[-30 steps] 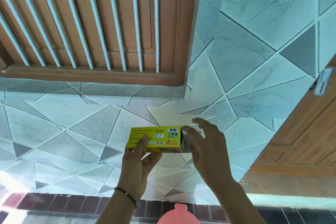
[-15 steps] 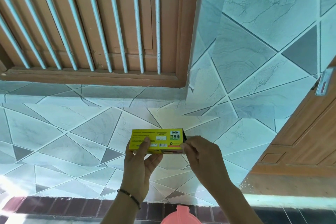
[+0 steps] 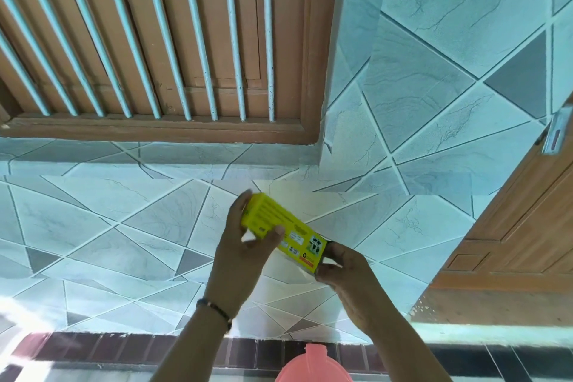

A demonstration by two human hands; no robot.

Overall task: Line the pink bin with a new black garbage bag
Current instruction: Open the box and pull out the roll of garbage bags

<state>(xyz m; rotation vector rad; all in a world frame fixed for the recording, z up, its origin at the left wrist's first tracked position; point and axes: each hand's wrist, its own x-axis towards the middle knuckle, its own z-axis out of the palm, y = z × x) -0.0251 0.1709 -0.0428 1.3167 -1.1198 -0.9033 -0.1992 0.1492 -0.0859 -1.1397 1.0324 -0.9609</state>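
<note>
A yellow cardboard box of garbage bags is held in front of the tiled wall, tilted down to the right. My left hand grips its upper left part, thumb on the printed face. My right hand pinches the box's lower right end, where something dark shows at the opening. The pink bin shows only as a lid edge at the bottom of the view, below my forearms. No loose black bag is in view.
A brown wooden window frame with pale blue bars fills the upper left. A wooden door stands at the right. A dark brick-pattern strip runs along the base of the tiled wall.
The box has turned from level to slanting down to the right. My right hand went from open beside the box to closed on its right end.
</note>
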